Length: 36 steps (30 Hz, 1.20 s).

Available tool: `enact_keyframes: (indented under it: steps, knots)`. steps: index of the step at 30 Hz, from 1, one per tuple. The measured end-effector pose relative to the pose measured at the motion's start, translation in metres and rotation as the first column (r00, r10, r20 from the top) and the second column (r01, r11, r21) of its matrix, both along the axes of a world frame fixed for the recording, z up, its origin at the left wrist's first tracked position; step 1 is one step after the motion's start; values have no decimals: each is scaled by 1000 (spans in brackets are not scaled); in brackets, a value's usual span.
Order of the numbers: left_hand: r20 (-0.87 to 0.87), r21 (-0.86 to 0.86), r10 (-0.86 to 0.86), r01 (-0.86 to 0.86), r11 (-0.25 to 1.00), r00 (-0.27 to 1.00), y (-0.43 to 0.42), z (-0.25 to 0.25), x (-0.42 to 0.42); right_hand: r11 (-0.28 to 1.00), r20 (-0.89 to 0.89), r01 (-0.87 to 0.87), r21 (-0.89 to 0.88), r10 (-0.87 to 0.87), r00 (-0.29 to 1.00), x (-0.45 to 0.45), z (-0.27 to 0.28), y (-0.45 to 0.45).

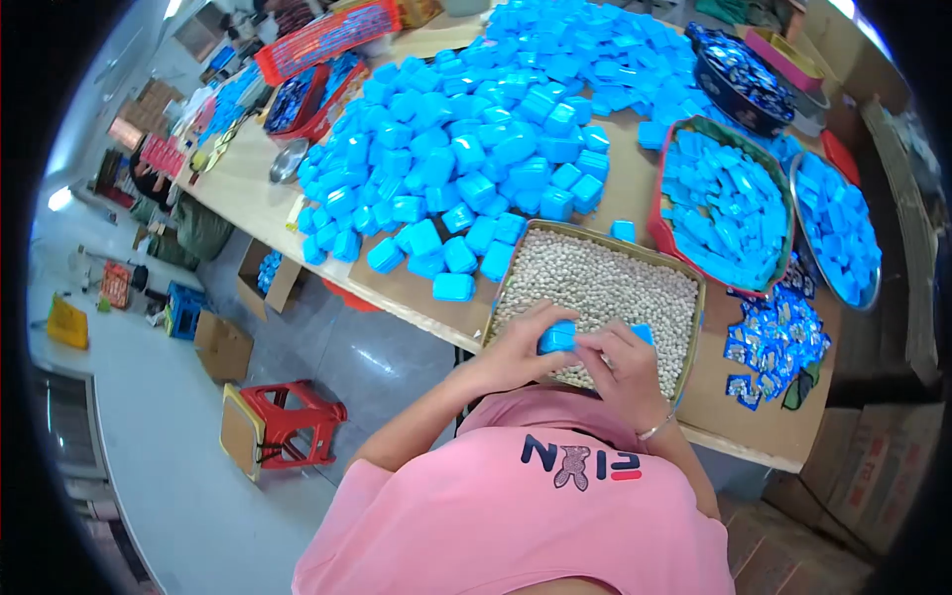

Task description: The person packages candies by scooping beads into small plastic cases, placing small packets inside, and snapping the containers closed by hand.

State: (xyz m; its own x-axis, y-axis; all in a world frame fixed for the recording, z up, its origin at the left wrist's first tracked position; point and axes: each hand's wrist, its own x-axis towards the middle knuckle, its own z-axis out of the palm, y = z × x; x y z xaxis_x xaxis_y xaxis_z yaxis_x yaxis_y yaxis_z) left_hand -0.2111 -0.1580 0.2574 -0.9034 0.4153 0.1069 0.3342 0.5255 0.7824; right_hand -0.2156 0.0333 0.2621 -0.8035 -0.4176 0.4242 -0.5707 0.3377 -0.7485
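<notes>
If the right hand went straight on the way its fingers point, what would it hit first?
Most likely the small blue box in the left hand: the right hand has its fingertips right at the box's edge, though contact is hard to judge.

Bright indoor scene before us | round light [60, 198] glaring at far left | white highlights across blue boxes [468, 154] | sheen on the grey floor [387, 345] | cardboard [881, 486] dimmer at lower right | we see fisheye curvature, black corners, soft far background
</notes>
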Motion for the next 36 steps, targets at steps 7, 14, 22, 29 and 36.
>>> enact_keyframes:
  steps: [7, 14, 22, 29, 36]
  knots:
    - [-57, 386, 277, -235, 892, 959, 35, -54, 17, 985, -180, 73, 158, -44, 983, -3, -20, 14]
    - [22, 441, 167, -159, 883, 986, 30, -39, 15, 995, 110, 16, -97, -5, 994, 13, -29, 16]
    - [-209, 326, -12, 81, 942, 978, 30, -27, 6, 996, -36, -28, -83, 25, 999, 13, -26, 30]
    - [-379, 222, -11, 102, 970, 925, 31, -19, 1, 997, -100, -75, -34, 72, 992, 9, -26, 29]
    - [-424, 52, 126, -115, 992, 897, 16, -18, -21, 908, -326, 127, 399, 11, 945, -34, -23, 24]
